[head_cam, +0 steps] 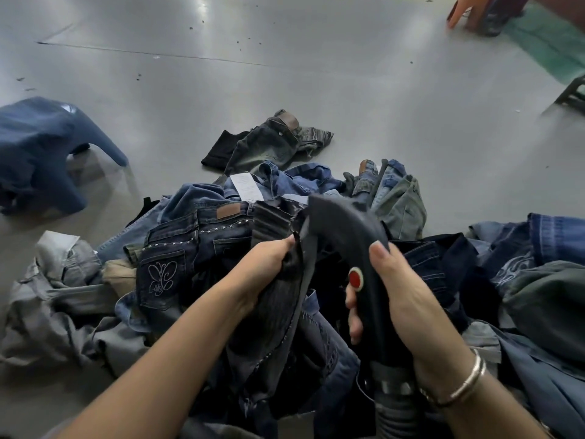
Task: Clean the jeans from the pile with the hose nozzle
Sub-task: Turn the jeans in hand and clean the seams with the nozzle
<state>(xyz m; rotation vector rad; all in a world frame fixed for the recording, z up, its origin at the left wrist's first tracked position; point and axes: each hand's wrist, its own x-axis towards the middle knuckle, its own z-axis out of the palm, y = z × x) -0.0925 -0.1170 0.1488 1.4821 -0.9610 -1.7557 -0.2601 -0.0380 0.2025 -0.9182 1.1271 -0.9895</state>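
My left hand is clenched round a bunched fold of dark jeans, lifted just above the pile; the fabric hangs down from my fist toward me, so its long axis runs roughly away-to-near. My right hand grips the hose nozzle, thumb along the top, fingers curled under by the red button. Nozzle body runs from my wrist up and fwd, tip pointing away from me and slightly left, w/ the ribbed hose trailing back beside my bangle. Key relation: the held jeans sit just left of the nozzle, touching or nearly so near its head, can't tell which. So I reckon the next move is a small one: swing the tip left and down onto the fabric, then run it along the hanging length. The right hand is nearer the work; the left only needs to keep the cloth taut. Beyond the pile, one more pair lies alone on the grey floor.
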